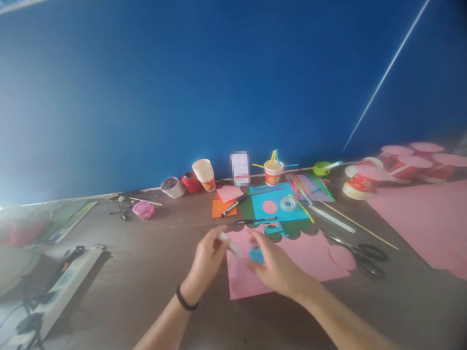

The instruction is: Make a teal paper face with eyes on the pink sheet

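A small white tube (230, 244) is in my left hand (209, 253), pinched between thumb and fingers and pointing toward the right hand. My right hand (272, 265) curves around a blue, rounded piece of paper (257, 253), which shows between its thumb and index finger; the palm hides part of it. Both hands are above a pink paper sheet (292, 255) with a scalloped far edge. On that sheet's right end lies a pink paper circle (343, 256), beside black-handled scissors (368, 253).
Beyond the hands lie blue paper (257, 194), a tape roll (288, 203), pens (233, 206) and coloured strips. Paper cups (204, 174) stand along the blue wall. A large pink sheet (426, 218) is at right; a power strip (69, 287) and cables are at left.
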A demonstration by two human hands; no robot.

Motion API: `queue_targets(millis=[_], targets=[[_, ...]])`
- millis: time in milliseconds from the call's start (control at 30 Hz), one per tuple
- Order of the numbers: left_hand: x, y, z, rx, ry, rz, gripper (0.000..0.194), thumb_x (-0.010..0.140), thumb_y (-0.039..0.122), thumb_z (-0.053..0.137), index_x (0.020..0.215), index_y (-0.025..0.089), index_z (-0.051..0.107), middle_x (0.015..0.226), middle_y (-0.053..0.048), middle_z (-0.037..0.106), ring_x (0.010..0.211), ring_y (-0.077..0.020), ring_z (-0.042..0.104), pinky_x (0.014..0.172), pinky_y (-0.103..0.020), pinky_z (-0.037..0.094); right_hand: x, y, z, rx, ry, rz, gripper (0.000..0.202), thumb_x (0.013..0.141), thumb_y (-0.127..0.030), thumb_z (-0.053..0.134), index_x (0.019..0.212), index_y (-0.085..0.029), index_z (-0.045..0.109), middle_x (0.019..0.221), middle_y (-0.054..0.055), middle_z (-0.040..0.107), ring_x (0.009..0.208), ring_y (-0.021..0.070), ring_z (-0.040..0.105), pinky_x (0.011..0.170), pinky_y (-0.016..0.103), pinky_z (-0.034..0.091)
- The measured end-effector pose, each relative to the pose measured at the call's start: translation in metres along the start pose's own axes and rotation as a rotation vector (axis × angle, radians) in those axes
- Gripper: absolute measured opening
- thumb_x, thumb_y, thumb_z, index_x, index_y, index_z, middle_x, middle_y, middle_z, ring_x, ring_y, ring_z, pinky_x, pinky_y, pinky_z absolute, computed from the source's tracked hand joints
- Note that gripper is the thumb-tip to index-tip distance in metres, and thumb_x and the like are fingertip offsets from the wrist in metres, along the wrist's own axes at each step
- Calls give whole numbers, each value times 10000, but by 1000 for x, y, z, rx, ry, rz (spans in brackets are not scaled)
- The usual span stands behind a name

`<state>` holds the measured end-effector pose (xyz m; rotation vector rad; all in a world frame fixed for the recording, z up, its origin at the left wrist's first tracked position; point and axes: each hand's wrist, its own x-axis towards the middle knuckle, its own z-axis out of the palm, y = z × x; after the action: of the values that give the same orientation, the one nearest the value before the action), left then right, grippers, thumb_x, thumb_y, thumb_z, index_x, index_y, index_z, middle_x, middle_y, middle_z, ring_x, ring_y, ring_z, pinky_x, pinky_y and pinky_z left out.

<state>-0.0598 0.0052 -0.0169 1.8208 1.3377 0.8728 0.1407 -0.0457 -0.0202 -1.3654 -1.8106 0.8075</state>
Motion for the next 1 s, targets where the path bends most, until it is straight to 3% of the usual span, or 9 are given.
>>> queue_targets(millis=[100,167,367,600,700,800,833,900,1000], targets=[[13,-11,-29,346,193,175,403,868,275,433,1261,185,427,897,-51,585,738,-159,589,689,-289,477,5,26,-27,-206,142,64,321,810,-248,515,1131,-229,510,1001,62,609,835,195,602,714,326,487],[24,-23,-43,529,225,188,410,875,248,415,1282,206,400,954,-61,571,771,-169,586,690,-292,471,12,44,-42,-336,197,94,211,812,-255,514,1009,-206,572,950,57,628,820,196,604,699,305,472],[37,-63,-46,661,217,162,315,876,237,405,1183,198,467,1059,-78,555,843,-185,591,692,-281,476,23,76,-64,-523,143,124,112,783,-211,538,848,-194,627,867,54,628,836,208,595,683,289,444],[38,-71,-45,686,186,118,473,866,288,449,1327,264,348,1017,-47,577,793,-184,607,686,-287,493,-24,51,-45,-495,-15,17,211,825,-192,493,1006,-207,599,981,68,588,899,211,568,780,344,460],[37,-64,-44,683,343,106,680,813,359,544,1391,220,215,1198,-115,503,936,-250,583,750,-365,499,-46,34,-27,-523,-61,-41,292,762,-88,515,1026,-195,577,1063,90,548,991,247,517,847,405,441],[23,-50,-33,599,451,261,726,812,365,552,1394,152,175,1317,-172,392,1181,-298,428,926,-432,415,-58,26,-13,-541,-63,-24,329,759,-72,504,1062,-185,558,1084,104,531,1010,267,493,857,441,439],[16,-44,-26,569,397,324,668,832,339,529,1385,165,198,1314,-159,406,1203,-287,409,954,-433,394,-60,25,-10,-540,-65,-15,326,762,-77,503,1066,-184,556,1083,107,529,1009,272,492,852,447,443],[-2,-34,-10,544,118,405,583,859,304,489,1374,205,235,1312,-126,437,1214,-267,408,990,-434,365,-63,23,-7,-537,-67,-7,325,760,-79,503,1064,-181,558,1080,110,530,1009,280,492,840,454,450],[-25,-27,17,565,-194,453,727,813,397,551,1403,191,180,1361,-141,400,1265,-302,341,1015,-463,335,-62,20,-9,-520,-100,-29,321,760,-80,505,1055,-191,566,1074,102,539,1009,277,503,839,443,455]])
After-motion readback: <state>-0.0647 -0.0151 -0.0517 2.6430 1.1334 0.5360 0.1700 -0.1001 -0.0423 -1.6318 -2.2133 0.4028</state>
